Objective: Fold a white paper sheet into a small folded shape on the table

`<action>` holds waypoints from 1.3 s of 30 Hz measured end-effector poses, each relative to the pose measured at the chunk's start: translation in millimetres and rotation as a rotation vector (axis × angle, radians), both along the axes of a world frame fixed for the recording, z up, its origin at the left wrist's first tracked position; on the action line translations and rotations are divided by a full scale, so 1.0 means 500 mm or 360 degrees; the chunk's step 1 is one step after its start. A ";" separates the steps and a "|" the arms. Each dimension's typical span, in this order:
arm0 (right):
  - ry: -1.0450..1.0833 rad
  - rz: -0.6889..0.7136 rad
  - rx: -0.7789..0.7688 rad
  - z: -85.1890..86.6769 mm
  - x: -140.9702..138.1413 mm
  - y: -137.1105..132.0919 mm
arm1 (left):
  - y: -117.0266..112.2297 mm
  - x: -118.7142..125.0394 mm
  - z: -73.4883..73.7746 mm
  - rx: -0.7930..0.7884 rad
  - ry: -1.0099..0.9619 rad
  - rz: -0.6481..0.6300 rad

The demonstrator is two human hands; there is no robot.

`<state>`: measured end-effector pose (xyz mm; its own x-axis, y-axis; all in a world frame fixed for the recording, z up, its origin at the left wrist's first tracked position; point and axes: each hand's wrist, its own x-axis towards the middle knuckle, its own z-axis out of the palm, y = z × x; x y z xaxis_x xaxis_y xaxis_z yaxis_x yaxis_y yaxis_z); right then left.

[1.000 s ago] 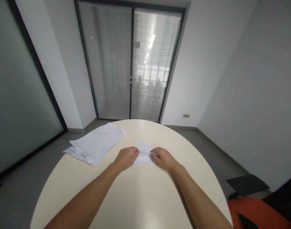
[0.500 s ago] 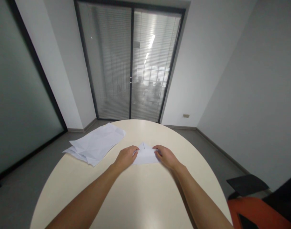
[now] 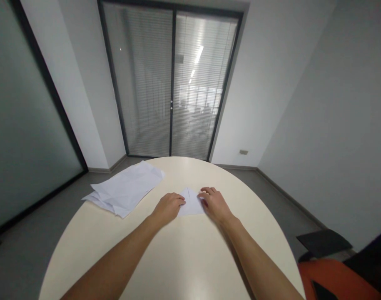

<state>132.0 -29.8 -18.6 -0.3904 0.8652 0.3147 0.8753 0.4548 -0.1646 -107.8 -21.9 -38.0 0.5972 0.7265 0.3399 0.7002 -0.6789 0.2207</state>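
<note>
A small sheet of white folded paper [image 3: 190,206] lies on the table in front of me, its far end coming to a point with a dark crease line down the middle. My left hand [image 3: 169,206] is closed at the paper's left edge, fingertips resting on it. At the right edge is my right hand [image 3: 215,205], its fingers curved and apart, with the tips at or just over the paper. My fingers cover parts of both side edges.
Several loose white sheets [image 3: 128,187] are piled at the table's left rim, partly overhanging it. The round cream table [image 3: 184,254] curves away on both sides. An orange and black chair [image 3: 334,275] stands at the lower right. Glass doors with blinds [image 3: 171,83] are behind.
The flap that lay across the paper as a wide band no longer shows; the paper now looks narrower and pointed. My left hand has shifted slightly right, and my right fingers have loosened and spread.
</note>
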 end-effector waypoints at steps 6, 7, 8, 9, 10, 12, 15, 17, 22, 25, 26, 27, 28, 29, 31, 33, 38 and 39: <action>0.0096 0.0345 -0.0136 -0.009 -0.073 -0.038 | -0.002 -0.004 -0.014 -0.0009 -0.0064 0.0095; 0.0089 0.0326 -0.0218 -0.014 -0.078 -0.043 | -0.001 -0.005 -0.015 -0.0009 -0.0071 0.0099; 0.0079 0.0298 -0.0303 -0.019 -0.081 -0.046 | -0.001 -0.005 -0.016 -0.0009 -0.0073 0.0099; 0.0072 0.0260 -0.0381 -0.022 -0.081 -0.047 | -0.002 -0.006 -0.016 -0.0008 -0.0071 0.0096; 0.0070 0.0220 -0.0443 -0.024 -0.078 -0.046 | -0.002 -0.006 -0.015 -0.0007 -0.0067 0.0092; 0.0072 0.0154 -0.0506 -0.026 -0.066 -0.041 | -0.004 -0.005 -0.013 -0.0006 -0.0052 0.0078; 0.0054 0.0015 -0.0519 -0.024 -0.042 -0.028 | -0.005 -0.003 -0.010 0.0000 -0.0040 0.0057; 0.0022 -0.0117 -0.0520 -0.024 -0.026 -0.020 | -0.004 -0.003 -0.009 0.0005 -0.0045 0.0054; -0.0073 -0.0363 -0.0362 -0.023 -0.007 -0.013 | -0.003 -0.003 -0.012 0.0033 -0.0088 0.0047; -0.0062 -0.0225 -0.0223 -0.019 -0.021 -0.019 | -0.003 -0.005 -0.014 0.0048 -0.0124 0.0002; -0.0040 -0.0096 -0.0234 -0.017 -0.028 -0.022 | -0.002 -0.006 -0.014 0.0049 -0.0137 -0.0025; -0.0015 0.0043 -0.0271 -0.017 -0.035 -0.025 | -0.001 -0.006 -0.015 0.0050 -0.0153 -0.0058; 0.0008 0.0163 -0.0324 -0.017 -0.042 -0.028 | -0.001 -0.007 -0.015 0.0050 -0.0169 -0.0091; 0.0027 0.0245 -0.0381 -0.018 -0.047 -0.030 | 0.000 -0.007 -0.016 0.0051 -0.0182 -0.0122; 0.0051 0.0293 -0.0483 -0.021 -0.052 -0.032 | 0.001 -0.007 -0.018 0.0046 -0.0188 -0.0150; 0.0056 0.0252 -0.0551 -0.026 -0.050 -0.029 | 0.001 -0.006 -0.018 0.0032 -0.0156 -0.0123; 0.0030 0.0182 -0.0580 -0.030 -0.031 -0.015 | 0.002 -0.005 -0.015 0.0074 -0.0027 0.0072; 0.0029 0.0177 -0.0579 -0.031 -0.029 -0.013 | 0.003 -0.006 -0.015 0.0096 -0.0002 0.0124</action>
